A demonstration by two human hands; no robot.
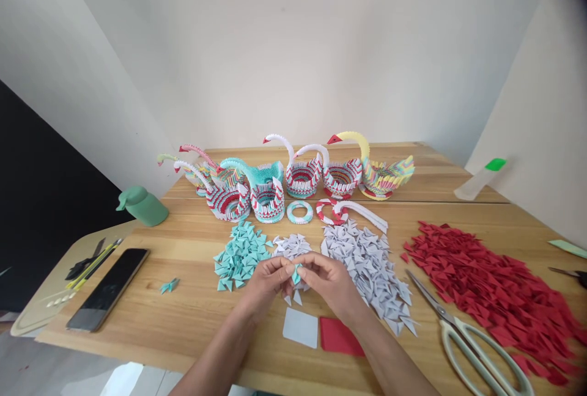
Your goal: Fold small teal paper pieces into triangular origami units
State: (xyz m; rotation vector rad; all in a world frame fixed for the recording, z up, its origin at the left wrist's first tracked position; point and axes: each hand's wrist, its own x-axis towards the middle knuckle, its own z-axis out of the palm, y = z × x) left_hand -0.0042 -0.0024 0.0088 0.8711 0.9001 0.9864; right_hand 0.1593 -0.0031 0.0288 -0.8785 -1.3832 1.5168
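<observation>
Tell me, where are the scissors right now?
In the head view, the scissors lie on the wooden table at lower right, between the white paper pieces and the red paper pieces.

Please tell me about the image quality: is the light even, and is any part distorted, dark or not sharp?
Head view: soft, even daylight, only faint shadows under the left hand and right hand, which together hold a teal paper piece; wide-angle distortion bends the walls and the wooden table edges; the top right corner is darkened; the scissors and red paper pieces near the edge look slightly smeared.
</observation>
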